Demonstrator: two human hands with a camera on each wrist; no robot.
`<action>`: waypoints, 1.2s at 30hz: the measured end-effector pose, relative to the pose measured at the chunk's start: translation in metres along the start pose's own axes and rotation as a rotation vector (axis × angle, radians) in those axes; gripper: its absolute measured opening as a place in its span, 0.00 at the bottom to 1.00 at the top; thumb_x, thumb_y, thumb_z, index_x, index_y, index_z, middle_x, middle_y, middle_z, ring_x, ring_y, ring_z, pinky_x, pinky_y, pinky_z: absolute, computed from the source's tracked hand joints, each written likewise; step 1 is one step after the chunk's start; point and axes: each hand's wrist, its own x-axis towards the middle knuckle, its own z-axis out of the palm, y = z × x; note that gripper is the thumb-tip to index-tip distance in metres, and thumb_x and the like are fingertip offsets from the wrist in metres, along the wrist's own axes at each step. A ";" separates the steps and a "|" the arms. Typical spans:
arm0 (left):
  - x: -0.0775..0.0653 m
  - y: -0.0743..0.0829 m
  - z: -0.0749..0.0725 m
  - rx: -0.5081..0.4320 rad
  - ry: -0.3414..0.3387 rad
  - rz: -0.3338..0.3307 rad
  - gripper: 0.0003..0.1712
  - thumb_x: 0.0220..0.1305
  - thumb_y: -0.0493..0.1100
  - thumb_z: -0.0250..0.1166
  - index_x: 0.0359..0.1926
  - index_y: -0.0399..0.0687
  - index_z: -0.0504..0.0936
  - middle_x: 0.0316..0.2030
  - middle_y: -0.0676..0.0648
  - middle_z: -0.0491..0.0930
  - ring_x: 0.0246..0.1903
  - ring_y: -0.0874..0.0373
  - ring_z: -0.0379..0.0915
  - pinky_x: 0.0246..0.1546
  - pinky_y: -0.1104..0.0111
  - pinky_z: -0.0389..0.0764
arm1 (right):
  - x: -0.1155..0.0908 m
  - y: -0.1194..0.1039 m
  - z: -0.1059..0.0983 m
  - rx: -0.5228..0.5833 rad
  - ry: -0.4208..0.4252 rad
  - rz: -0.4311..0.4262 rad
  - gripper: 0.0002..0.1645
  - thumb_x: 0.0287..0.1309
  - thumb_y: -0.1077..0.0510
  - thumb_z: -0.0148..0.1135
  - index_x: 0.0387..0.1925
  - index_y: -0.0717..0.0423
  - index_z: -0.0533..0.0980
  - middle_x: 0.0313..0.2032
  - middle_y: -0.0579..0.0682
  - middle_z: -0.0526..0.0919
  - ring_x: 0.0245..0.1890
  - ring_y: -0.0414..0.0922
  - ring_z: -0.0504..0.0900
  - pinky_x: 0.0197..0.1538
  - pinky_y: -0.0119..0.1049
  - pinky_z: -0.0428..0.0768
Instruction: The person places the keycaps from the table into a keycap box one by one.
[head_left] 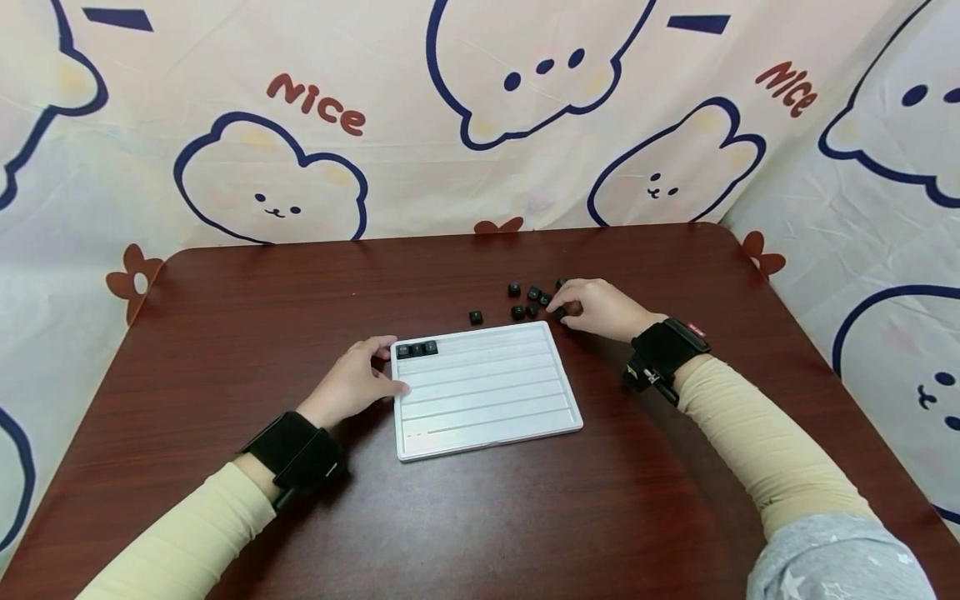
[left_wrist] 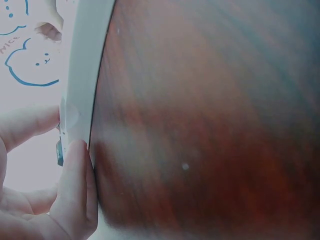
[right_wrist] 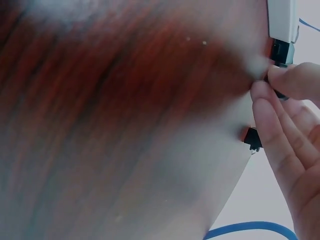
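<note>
A white ridged tray (head_left: 487, 396) lies flat on the table. Three small black keycap-like cubes (head_left: 417, 349) stand in a row at its upper left corner. My left hand (head_left: 352, 385) holds the tray's left edge, thumb on the top face and fingers along the side; the left wrist view shows the fingers (left_wrist: 75, 185) against the rim. Beyond the tray's upper right corner, my right hand (head_left: 603, 310) pinches a small black cube (head_left: 559, 312) between thumb and fingertips, at table level. That cube is mostly covered by the fingers in the right wrist view.
Several loose black cubes (head_left: 518, 312) are clustered left of my right hand. One cube (head_left: 476, 317) sits apart, just behind the tray's back edge. Another cube (right_wrist: 252, 139) stands near the right fingers. The brown table (head_left: 300, 300) meets a patterned curtain (head_left: 420, 183) behind.
</note>
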 end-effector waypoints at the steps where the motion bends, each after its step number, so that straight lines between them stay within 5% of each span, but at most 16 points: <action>1: 0.000 0.000 0.000 -0.001 0.000 0.000 0.45 0.61 0.37 0.75 0.74 0.32 0.62 0.59 0.35 0.70 0.42 0.49 0.73 0.36 0.64 0.76 | 0.000 0.000 0.000 0.003 0.000 0.001 0.15 0.62 0.72 0.66 0.49 0.59 0.85 0.51 0.57 0.82 0.40 0.49 0.79 0.46 0.44 0.80; 11: 0.000 0.000 0.001 0.000 0.005 -0.008 0.45 0.61 0.36 0.75 0.75 0.33 0.63 0.59 0.35 0.70 0.43 0.48 0.73 0.35 0.64 0.76 | -0.001 0.002 0.004 -0.004 0.038 -0.054 0.08 0.63 0.69 0.69 0.41 0.56 0.86 0.46 0.53 0.83 0.42 0.48 0.81 0.46 0.45 0.80; 22: -0.001 0.001 0.000 -0.006 0.005 -0.004 0.46 0.61 0.36 0.75 0.75 0.32 0.62 0.58 0.36 0.70 0.42 0.49 0.74 0.35 0.65 0.76 | -0.004 0.002 0.002 0.006 0.030 0.036 0.17 0.62 0.70 0.69 0.52 0.59 0.85 0.52 0.58 0.83 0.42 0.50 0.83 0.46 0.46 0.82; 36: 0.000 0.001 -0.001 -0.009 -0.001 -0.007 0.45 0.61 0.37 0.75 0.75 0.32 0.62 0.59 0.36 0.70 0.42 0.49 0.74 0.35 0.65 0.76 | -0.005 -0.002 -0.001 0.016 0.044 -0.025 0.18 0.61 0.67 0.72 0.53 0.59 0.85 0.46 0.53 0.83 0.40 0.47 0.82 0.45 0.44 0.83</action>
